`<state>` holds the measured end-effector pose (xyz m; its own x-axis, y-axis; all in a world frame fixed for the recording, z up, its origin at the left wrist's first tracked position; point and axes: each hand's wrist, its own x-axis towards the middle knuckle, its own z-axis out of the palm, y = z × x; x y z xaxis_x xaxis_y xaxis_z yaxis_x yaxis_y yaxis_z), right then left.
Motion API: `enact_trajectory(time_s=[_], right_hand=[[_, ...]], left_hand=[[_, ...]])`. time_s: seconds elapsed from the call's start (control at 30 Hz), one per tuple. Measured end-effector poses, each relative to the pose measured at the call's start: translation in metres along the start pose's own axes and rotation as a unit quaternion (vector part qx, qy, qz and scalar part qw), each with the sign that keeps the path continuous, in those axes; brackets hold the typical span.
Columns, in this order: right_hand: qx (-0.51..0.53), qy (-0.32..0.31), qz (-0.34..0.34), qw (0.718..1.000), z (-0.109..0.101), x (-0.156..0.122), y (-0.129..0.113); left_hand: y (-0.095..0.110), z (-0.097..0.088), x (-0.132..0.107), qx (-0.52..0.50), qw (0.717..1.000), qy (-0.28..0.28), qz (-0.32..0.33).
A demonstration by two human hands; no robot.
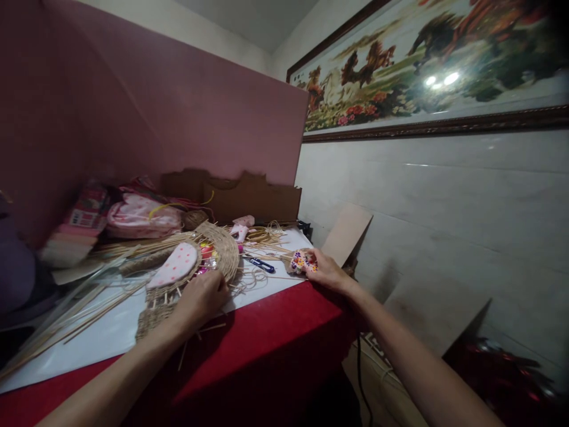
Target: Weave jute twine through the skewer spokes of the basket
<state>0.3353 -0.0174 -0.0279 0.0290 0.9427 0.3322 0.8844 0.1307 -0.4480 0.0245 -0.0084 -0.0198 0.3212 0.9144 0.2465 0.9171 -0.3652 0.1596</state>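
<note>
My left hand (205, 296) is closed at the front edge of a round woven twine piece (227, 252) with pale sticks running through it; what its fingers grip, if anything, is hidden. A white pad with pink dots (176, 265) lies on the left part of this weave. Colourful shiny wrappers (208, 252) show through the gap in its middle. To the right, at the table's corner, my right hand (328, 271) pinches a small flower-patterned fabric piece (303, 261). A blue utility knife (260, 264) lies between my hands, beside loose twine (253, 281).
A red cloth (267, 332) covers the table under a white sheet (89, 362). Thin sticks (98, 314) lie at the left, and bundled pink cloth (142, 216) sits behind them. Cardboard (253, 198) stands at the back. A tiled wall (435, 219) borders the right side.
</note>
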Motion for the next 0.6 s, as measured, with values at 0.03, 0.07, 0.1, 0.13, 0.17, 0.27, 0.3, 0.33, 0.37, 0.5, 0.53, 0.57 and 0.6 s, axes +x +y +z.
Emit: enact_trajectory(time_s=[0.03, 0.07, 0.1, 0.13, 0.17, 0.27, 0.3, 0.33, 0.37, 0.5, 0.53, 0.57, 0.6], right_hand=[[0.008, 0.009, 0.008, 1.000, 0.001, 0.000, 0.003], [0.012, 0.015, 0.015, 1.000, 0.001, 0.001, 0.006], [0.014, 0.017, 0.019, 1.000, 0.001, 0.001, 0.008], [0.016, 0.016, 0.021, 1.000, 0.001, 0.001, 0.010], [0.020, 0.013, 0.024, 0.999, 0.001, 0.001, 0.012], [0.056, 0.000, 0.028, 0.998, -0.003, 0.002, 0.014], [0.071, -0.002, 0.033, 0.997, -0.005, 0.003, 0.014], [0.085, -0.002, 0.040, 0.996, -0.007, 0.005, 0.014], [0.099, -0.001, 0.050, 0.994, -0.008, 0.007, 0.015], [0.208, 0.002, 0.088, 0.974, -0.013, 0.014, 0.016], [0.243, 0.004, 0.089, 0.966, -0.015, 0.014, 0.015], [0.267, 0.009, 0.088, 0.960, -0.017, 0.014, 0.015], [0.278, 0.018, 0.088, 0.957, -0.019, 0.013, 0.014]], left_hand=[[0.000, 0.000, 0.000, 0.001, 1.000, 0.001, 0.001], [0.000, 0.000, 0.000, 0.003, 1.000, 0.002, 0.002], [0.000, -0.001, 0.000, 0.005, 1.000, 0.002, 0.002], [0.001, -0.002, -0.001, 0.006, 1.000, 0.003, 0.003], [0.001, -0.003, -0.001, 0.008, 1.000, 0.002, 0.003], [0.003, -0.005, -0.002, 0.010, 1.000, 0.000, 0.006], [0.003, -0.006, -0.002, 0.010, 1.000, -0.001, 0.007], [0.004, -0.007, -0.003, 0.011, 1.000, -0.001, 0.006], [0.004, -0.007, -0.003, 0.011, 1.000, -0.001, 0.006], [0.005, -0.007, -0.004, 0.009, 1.000, 0.004, 0.005], [0.005, -0.007, -0.004, 0.009, 1.000, 0.006, 0.006], [0.005, -0.006, -0.004, 0.009, 1.000, 0.007, 0.006], [0.004, -0.005, -0.004, 0.009, 1.000, 0.008, 0.007]])
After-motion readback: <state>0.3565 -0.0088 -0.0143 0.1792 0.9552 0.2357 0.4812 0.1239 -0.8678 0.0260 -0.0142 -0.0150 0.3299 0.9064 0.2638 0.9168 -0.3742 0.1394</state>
